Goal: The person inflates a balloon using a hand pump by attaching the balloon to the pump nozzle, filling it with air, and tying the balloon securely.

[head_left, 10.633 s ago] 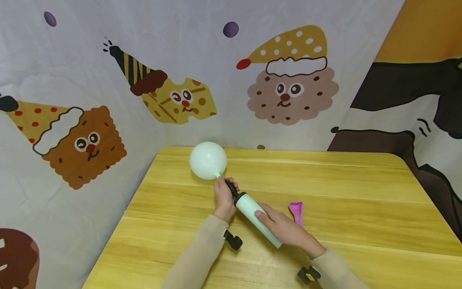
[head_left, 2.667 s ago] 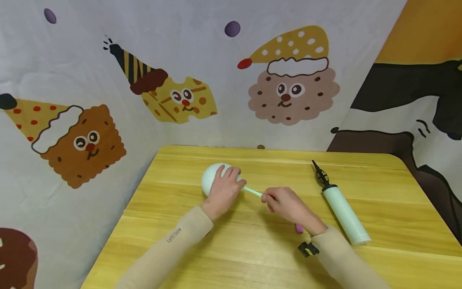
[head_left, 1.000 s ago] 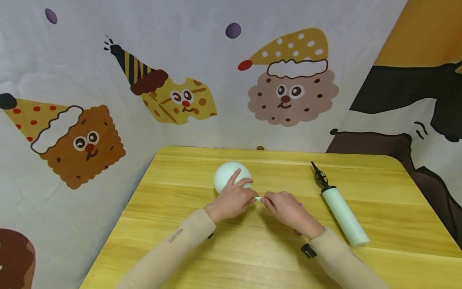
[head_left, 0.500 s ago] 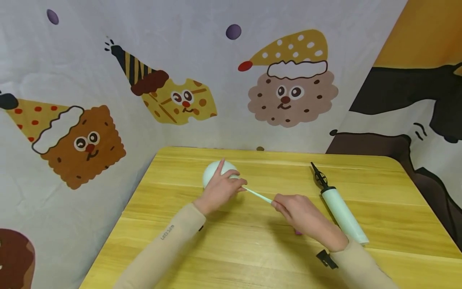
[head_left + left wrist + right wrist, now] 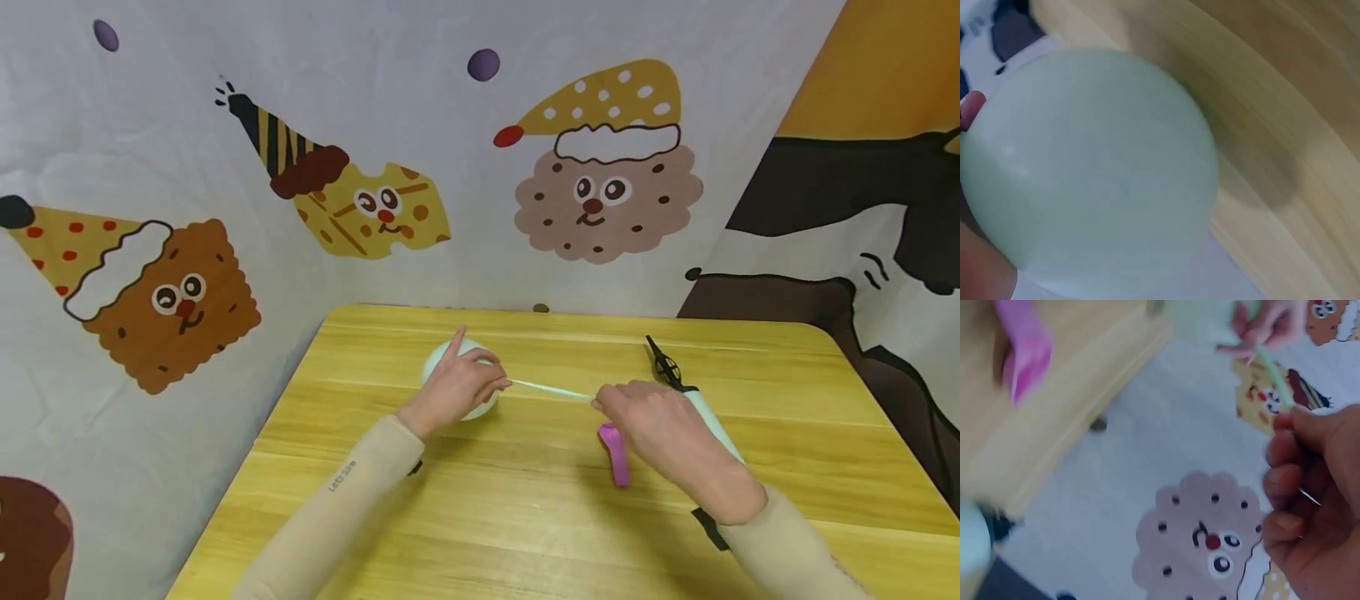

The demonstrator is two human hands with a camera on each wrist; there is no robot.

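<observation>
A pale mint balloon [image 5: 480, 407], blown up round, sits under my left hand [image 5: 453, 387]. That hand pinches the balloon's neck between thumb and fingers, with one finger raised over the top. My right hand [image 5: 660, 425] pinches the far end of the neck, which is stretched into a thin, taut strand between both hands. In the left wrist view the balloon [image 5: 1091, 175] fills much of the frame. The right wrist view shows the curled fingers of my right hand [image 5: 1310, 494] at the end of the strand.
A flat magenta balloon [image 5: 617, 457] lies on the wooden table [image 5: 480, 533] below my right hand. Behind that hand lies a hand pump [image 5: 708, 421] with a mint barrel and black nozzle, partly covered by the arm. A cartoon-printed cloth [image 5: 480, 275] hangs behind the table.
The mint balloon came off the pump, which was laid down at right. Lately my right hand has pulled rightward, stretching the neck longer, and the magenta balloon has come into fuller view.
</observation>
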